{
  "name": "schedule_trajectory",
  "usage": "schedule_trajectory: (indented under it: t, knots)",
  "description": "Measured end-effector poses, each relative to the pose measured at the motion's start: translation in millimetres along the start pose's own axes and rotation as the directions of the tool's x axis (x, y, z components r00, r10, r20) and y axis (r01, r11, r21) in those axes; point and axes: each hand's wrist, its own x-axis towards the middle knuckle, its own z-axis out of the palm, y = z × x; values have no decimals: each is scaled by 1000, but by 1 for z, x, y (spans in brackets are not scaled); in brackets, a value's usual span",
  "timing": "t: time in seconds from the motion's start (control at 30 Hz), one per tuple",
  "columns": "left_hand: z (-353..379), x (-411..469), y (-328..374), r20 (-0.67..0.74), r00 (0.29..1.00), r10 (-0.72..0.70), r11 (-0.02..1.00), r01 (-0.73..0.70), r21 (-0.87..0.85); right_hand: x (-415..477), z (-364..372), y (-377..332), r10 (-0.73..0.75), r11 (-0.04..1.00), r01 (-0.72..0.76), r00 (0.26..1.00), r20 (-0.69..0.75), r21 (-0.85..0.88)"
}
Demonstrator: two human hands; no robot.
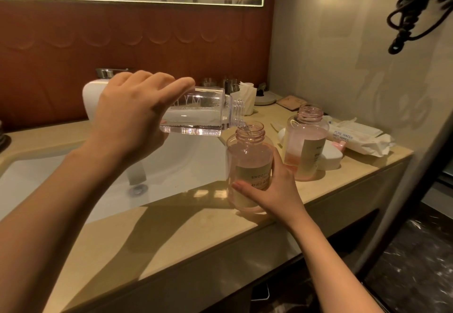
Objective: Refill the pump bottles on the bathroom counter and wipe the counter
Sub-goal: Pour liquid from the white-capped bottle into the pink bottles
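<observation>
The left hand (130, 114) grips a clear refill bottle (201, 119) from above, fingers wrapped round its body. It is tipped almost flat, so its open neck sits over the mouth of a pink pump bottle (247, 155). The right hand (274, 190) clasps that pink bottle low on its side, steadying it upright on the worktop (147, 239), just right of the sink (73, 178) under the left hand.

Clear liquid lies along the refill bottle's lower wall, roughly a third full, with a thin stream at the lip. The pink bottle's level is hard to read.

Both look like rigid, smooth plastic that would be slick if wet, so I'd hold them round the body, not the neck.

Beyond the right hand stands a second pink bottle (306, 141), uncapped and partly filled. A wet wipes pack (355, 136) lies further right.
</observation>
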Motion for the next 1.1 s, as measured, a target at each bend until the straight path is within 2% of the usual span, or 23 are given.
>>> schedule_trajectory:
  t: [1.1]
  knots:
    - [-1,1,1,-4,1000,0,1000,0,2,0,0,1,15,1000,-15,1000,9,-8]
